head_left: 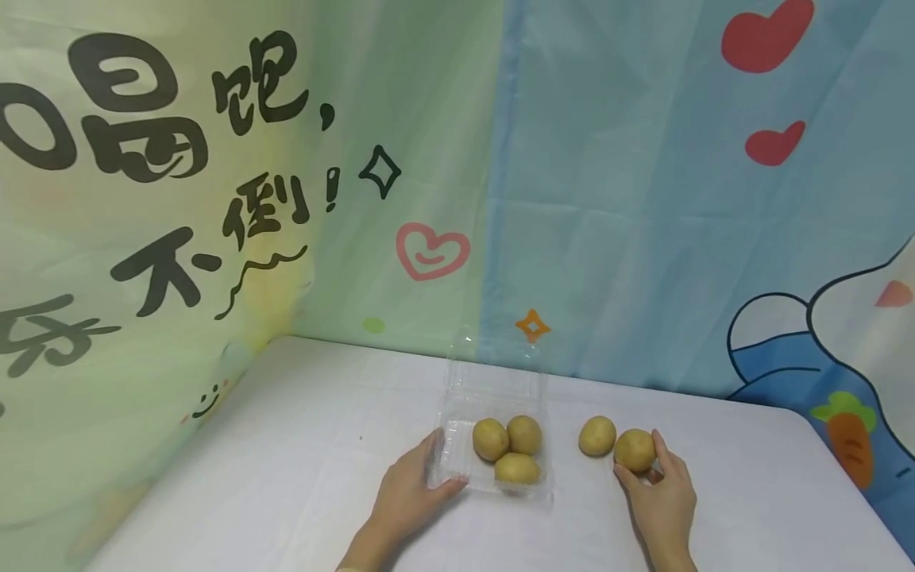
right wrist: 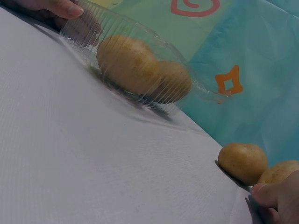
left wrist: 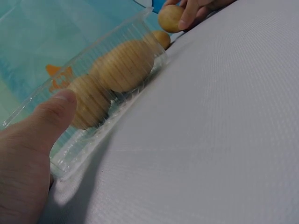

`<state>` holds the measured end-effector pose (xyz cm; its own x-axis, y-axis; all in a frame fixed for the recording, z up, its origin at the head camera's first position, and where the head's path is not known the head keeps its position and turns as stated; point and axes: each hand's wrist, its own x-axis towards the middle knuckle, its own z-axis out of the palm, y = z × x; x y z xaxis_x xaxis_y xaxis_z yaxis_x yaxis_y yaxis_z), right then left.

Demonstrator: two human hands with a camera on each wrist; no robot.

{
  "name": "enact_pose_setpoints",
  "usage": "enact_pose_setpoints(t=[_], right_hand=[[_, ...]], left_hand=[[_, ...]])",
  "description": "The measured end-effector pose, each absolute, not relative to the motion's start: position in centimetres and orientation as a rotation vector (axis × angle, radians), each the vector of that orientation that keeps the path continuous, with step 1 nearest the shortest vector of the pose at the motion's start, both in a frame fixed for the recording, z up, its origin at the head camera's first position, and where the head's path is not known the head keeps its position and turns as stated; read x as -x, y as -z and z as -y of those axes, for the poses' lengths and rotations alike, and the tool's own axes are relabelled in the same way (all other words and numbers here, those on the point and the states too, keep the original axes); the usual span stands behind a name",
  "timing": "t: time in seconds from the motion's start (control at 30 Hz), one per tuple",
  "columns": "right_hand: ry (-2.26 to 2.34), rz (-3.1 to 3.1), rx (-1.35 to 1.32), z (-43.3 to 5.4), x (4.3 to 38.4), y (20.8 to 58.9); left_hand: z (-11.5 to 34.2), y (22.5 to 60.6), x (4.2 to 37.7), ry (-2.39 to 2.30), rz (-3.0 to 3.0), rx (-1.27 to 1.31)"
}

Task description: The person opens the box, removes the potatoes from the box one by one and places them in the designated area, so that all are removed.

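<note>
Probably firm, the potato [head_left: 635,450] right of the box [head_left: 457,457] suits a hold round its sides, where the right hand [head_left: 663,504] pinches it; the left hand [head_left: 409,494] grips the box's left side, likely flimsy; three potatoes [head_left: 490,439] sit inside, another potato [head_left: 596,436] on the desk [head_left: 300,445] just beside the held one
</note>
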<state>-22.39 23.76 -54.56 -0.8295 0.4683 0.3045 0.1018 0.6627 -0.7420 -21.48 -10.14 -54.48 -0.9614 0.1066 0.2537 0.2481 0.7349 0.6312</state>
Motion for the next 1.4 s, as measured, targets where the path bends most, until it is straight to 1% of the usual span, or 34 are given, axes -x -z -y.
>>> enact_pose_setpoints(t=[0.8, 1.4], right_hand=[[-1.021, 2.406, 0.475, -23.58, 22.49, 54.81], [-0.995, 2.431, 0.475, -24.09, 22.61, 54.04]], left_hand=[[9.98, 53.89, 21.27, 1.026, 2.777, 0.253], [9.91, 54.13, 21.38, 1.005, 2.759, 0.268]])
